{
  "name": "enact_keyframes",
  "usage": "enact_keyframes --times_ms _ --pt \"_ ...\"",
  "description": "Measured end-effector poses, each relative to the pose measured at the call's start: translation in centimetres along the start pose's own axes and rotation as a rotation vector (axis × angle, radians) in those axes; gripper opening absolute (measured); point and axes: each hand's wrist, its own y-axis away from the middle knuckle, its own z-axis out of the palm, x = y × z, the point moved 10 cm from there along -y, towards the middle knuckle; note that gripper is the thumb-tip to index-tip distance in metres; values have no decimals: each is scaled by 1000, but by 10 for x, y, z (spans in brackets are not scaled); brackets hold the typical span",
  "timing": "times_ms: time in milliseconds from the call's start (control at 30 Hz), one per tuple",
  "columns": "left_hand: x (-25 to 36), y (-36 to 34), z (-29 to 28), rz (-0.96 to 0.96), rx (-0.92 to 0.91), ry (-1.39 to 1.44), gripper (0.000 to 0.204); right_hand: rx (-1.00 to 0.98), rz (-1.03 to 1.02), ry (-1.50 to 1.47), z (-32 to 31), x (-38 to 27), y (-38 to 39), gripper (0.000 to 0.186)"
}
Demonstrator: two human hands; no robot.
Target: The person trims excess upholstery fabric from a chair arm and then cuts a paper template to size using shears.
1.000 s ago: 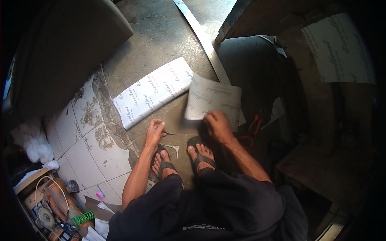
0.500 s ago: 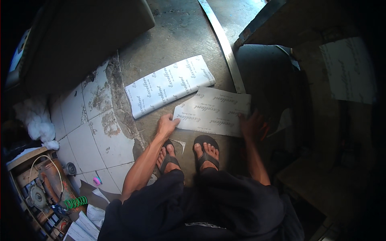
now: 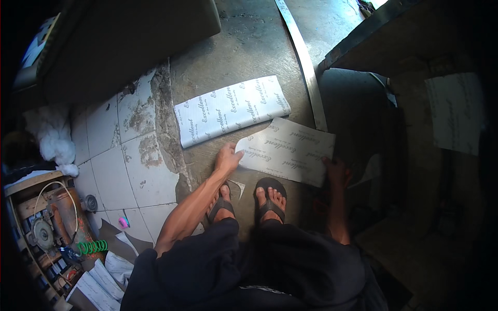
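Observation:
A pale printed sheet [image 3: 290, 153] with a cut, angled outline lies in front of my feet, between my two hands. My left hand [image 3: 228, 158] pinches its left edge, thumb on top and fingers underneath. At the lower right corner, my right hand [image 3: 337, 172] has thumb and fingers closed on the sheet; deep shadow hides part of that hand. A faint orange-red bit shows by its fingers, too dark to name. Just beyond the sheet lies a folded white printed sheet [image 3: 231, 111], touched by neither hand.
A long metal straightedge [image 3: 303, 57] lies on the floor beyond the sheet. Broken white tiles [image 3: 148, 173] run along the left. An old compressor [image 3: 65, 210] with a green coiled hose [image 3: 93, 247] stands lower left, near paper pieces [image 3: 98, 282]. A thin scrap [image 3: 240, 189] lies between my sandalled feet.
The view has shifted and tilted slightly. The right end of the held sheet has swung a little toward me with my right hand. My left hand keeps its pinch.

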Motion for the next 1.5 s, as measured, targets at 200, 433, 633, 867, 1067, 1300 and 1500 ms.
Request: enact_keyframes --times_ms 200,433,633,867,1067,1300,1500 --pt "114 58 -32 88 -164 468 23 160 -100 -357 -57 -18 -6 48" --pt "74 -2 -136 60 56 641 25 -283 -435 -531 24 -231 -63 42" --pt "-48 -55 -166 -115 336 380 33 -315 -373 -68 160 -226 -95 59" --pt "-35 -35 -159 -142 405 218 40 -222 -355 -72 152 -200 -96 46" --pt "-20 -29 -163 -153 450 133 34 -198 -375 -94 151 -204 -94 42" --pt "-18 -34 -155 -160 413 89 30 -226 -369 -99 154 -194 -107 41" --pt "-28 -52 -164 -130 351 -152 32 -309 -370 -165 163 -202 -102 43"
